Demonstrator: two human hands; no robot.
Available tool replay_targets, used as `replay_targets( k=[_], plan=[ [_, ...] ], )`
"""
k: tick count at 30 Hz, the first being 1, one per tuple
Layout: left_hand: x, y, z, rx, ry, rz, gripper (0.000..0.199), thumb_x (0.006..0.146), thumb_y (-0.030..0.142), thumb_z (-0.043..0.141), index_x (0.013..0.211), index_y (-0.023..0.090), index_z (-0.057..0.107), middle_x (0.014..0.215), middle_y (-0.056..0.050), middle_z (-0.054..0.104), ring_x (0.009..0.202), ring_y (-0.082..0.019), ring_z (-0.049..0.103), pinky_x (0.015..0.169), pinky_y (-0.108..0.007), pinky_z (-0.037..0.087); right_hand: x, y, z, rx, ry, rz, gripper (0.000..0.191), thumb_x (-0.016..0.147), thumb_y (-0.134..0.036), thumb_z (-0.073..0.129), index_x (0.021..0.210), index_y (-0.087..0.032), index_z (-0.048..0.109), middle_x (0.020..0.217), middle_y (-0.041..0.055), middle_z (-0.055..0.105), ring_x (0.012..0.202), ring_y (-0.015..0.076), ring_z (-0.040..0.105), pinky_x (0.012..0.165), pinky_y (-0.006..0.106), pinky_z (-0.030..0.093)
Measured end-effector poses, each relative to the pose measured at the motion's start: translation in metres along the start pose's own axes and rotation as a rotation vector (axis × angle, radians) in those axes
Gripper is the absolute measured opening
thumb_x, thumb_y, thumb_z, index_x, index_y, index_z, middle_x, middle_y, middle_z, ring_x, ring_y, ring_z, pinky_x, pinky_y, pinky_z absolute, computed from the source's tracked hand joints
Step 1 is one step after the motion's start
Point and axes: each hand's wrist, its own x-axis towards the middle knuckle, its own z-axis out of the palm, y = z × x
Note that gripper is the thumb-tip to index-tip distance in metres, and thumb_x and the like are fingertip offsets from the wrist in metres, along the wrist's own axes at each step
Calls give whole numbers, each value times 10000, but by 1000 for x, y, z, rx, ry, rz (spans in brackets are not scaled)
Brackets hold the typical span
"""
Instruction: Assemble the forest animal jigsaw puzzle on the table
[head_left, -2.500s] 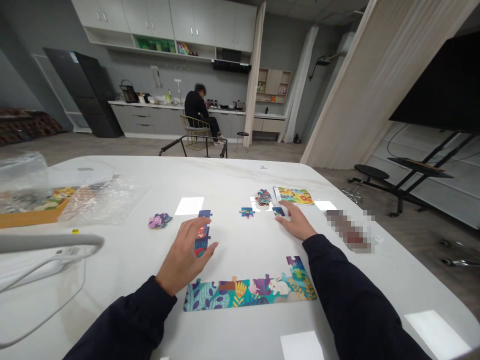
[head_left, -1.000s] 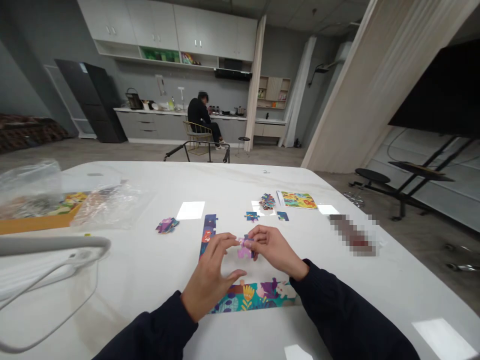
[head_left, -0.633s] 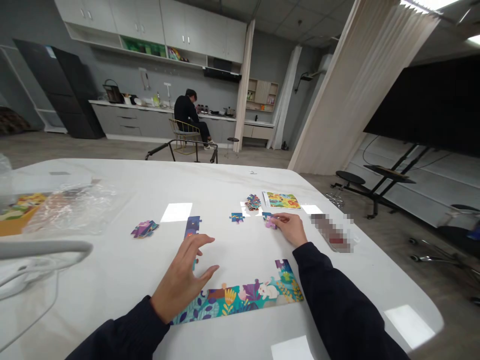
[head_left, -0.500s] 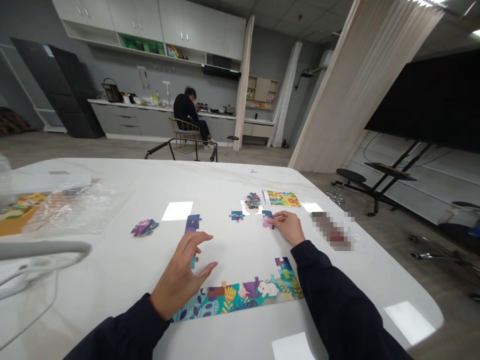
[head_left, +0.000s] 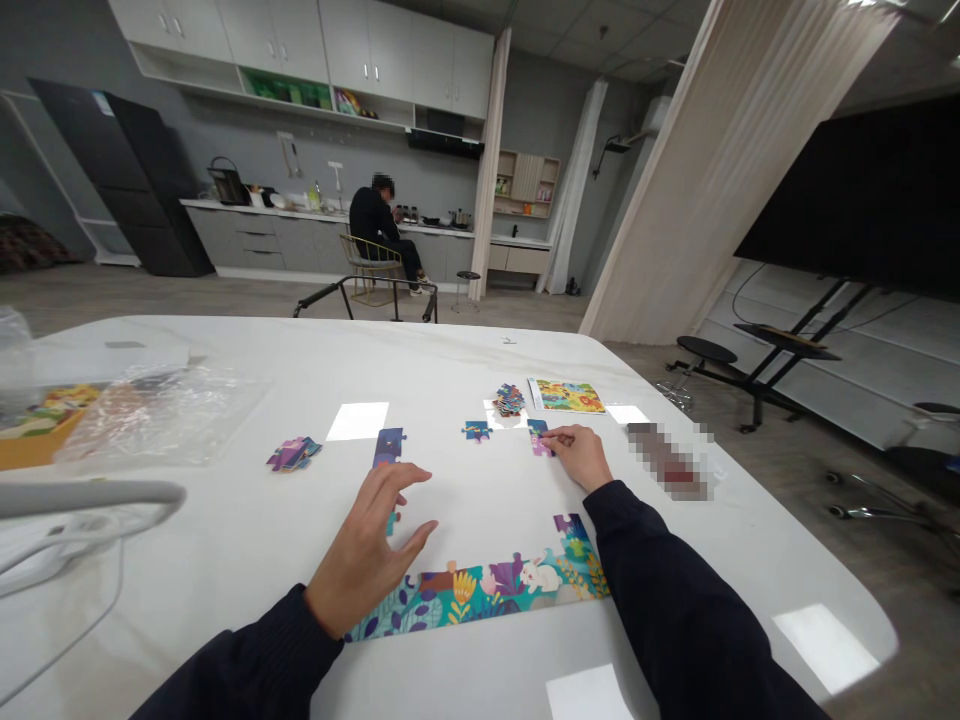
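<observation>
The right hand [head_left: 577,456] has carried the light, stiff purple jigsaw piece [head_left: 540,447] toward the far side of the white table [head_left: 480,370], fingertips pinching its edge beside a blue piece [head_left: 536,428], while the left hand [head_left: 367,552] stays open, holding nothing.

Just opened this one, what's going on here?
A person is working on a jigsaw puzzle at a white table. Their right hand has its fingers on a purple jigsaw piece, next to a blue piece. Their left hand hovers open near a short column of joined pieces. A long assembled strip lies closest to them, with a loose pile of pieces and a picture card further off. A co-worker sits at the far counter.
</observation>
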Motion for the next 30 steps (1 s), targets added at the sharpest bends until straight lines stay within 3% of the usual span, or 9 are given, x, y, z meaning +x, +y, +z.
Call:
replay_targets(
  k=[3, 6, 10, 13, 18, 21, 23, 27, 30],
  plan=[
    [-1, 0, 0, 4, -3, 0, 399, 897, 161, 643, 1265, 271, 536, 1230, -85, 601, 1018, -237, 628, 819, -380, 602, 0, 0, 0, -31, 19, -3, 284, 786, -395, 701, 905, -160, 808, 738, 46, 707, 664, 201, 628, 704, 341, 484],
    [-1, 1, 0, 7, -8, 6, 392, 904, 157, 638, 1266, 269, 536, 1233, -86, 600, 1036, -240, 623, 816, -375, 599, -1, -1, 0, -56, 35, -21, 316, 798, -395, 696, 972, -151, 797, 898, 88, 746, 694, 206, 624, 734, 367, 502],
    [1, -2, -2, 22, -13, 24, 381, 913, 172, 630, 1270, 266, 535, 1237, -90, 599, 1082, -254, 618, 866, -403, 595, -2, -6, 2, -64, -12, -114, 342, 819, -363, 700, 1113, -212, 787, 1237, 87, 736, 982, 249, 640, 953, 407, 498],
    [6, -13, -9, 63, 30, 21, 355, 927, 212, 623, 1268, 259, 539, 1232, -97, 608, 1133, -275, 610, 958, -460, 566, -2, -8, 1, -65, -73, -158, 295, 839, -351, 700, 1093, -243, 806, 1239, 62, 755, 1102, 284, 615, 1050, 451, 458],
    [17, -55, -36, 146, 192, -87, 307, 915, 318, 622, 1209, 243, 581, 1168, -91, 642, 1053, -280, 647, 861, -432, 591, -1, -2, -4, -68, -147, -187, 287, 838, -318, 716, 1103, -263, 811, 1236, 46, 762, 1142, 301, 615, 1058, 460, 462],
    [19, -91, -57, 223, 336, -248, 308, 876, 368, 633, 1157, 243, 612, 1116, -73, 641, 956, -265, 670, 868, -441, 592, 0, 0, -7, -74, -168, -195, 285, 834, -312, 722, 1101, -274, 813, 1242, 36, 759, 1153, 301, 612, 1066, 461, 457],
    [17, -115, -70, 251, 391, -380, 337, 844, 379, 649, 1147, 237, 610, 1148, -77, 638, 998, -281, 658, 878, -462, 588, 0, -1, -7, -77, -173, -199, 281, 829, -327, 724, 1091, -284, 816, 1234, 27, 763, 1146, 299, 615, 1055, 452, 465],
    [7, -152, -91, 315, 272, -580, 450, 781, 390, 689, 1186, 216, 602, 1234, -108, 642, 1200, -349, 578, 1007, -546, 511, -2, -2, -8, -71, -149, -187, 367, 839, -411, 693, 1156, -259, 797, 1196, 66, 771, 1109, 309, 635, 985, 448, 495],
    [-1, -161, -99, 349, 128, -640, 568, 753, 372, 700, 1294, 242, 584, 1315, -115, 624, 1333, -376, 497, 1097, -568, 428, 0, 3, -6, -102, -100, -147, 488, 822, -496, 679, 1227, -238, 766, 1126, 107, 776, 1033, 320, 665, 880, 452, 523]
  ],
)
